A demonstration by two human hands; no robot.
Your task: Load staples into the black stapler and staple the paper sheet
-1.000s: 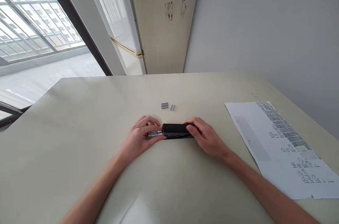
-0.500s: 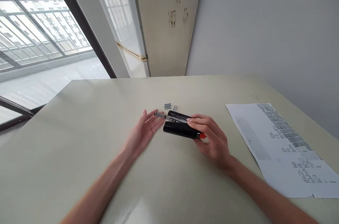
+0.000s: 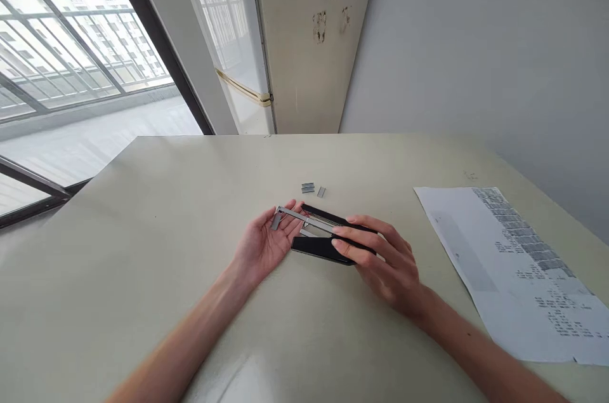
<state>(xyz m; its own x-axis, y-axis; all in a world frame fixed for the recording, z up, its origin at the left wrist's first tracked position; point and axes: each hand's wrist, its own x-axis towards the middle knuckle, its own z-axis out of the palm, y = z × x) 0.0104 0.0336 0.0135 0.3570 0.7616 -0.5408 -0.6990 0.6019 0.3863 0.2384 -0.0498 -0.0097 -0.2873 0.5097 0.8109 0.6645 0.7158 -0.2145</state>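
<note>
A black stapler (image 3: 318,247) is gripped in my right hand (image 3: 392,266), its fingers wrapped around the back end. The stapler is spread apart, with its metal magazine (image 3: 311,219) pointing left between the two black arms. Under the magazine's tip lies my left hand (image 3: 264,251), palm up with fingers stretched out. A short strip of staples (image 3: 276,220) shows at that tip, over the left hand; whether it rests on the skin I cannot tell. Beyond the stapler, short staple strips (image 3: 307,188) lie on the table, with a single strip (image 3: 321,192) beside them.
A printed sheet of paper (image 3: 469,257) lies on the right side of the pale table (image 3: 214,181). Behind the table stand a cabinet with worn patches (image 3: 309,73) and a grey wall (image 3: 476,41). A window with railings (image 3: 80,41) is at the left.
My left hand has come under the stapler's tip, palm turned up. The stapler has tilted and spread wider, and a staple strip now shows at the magazine's tip.
</note>
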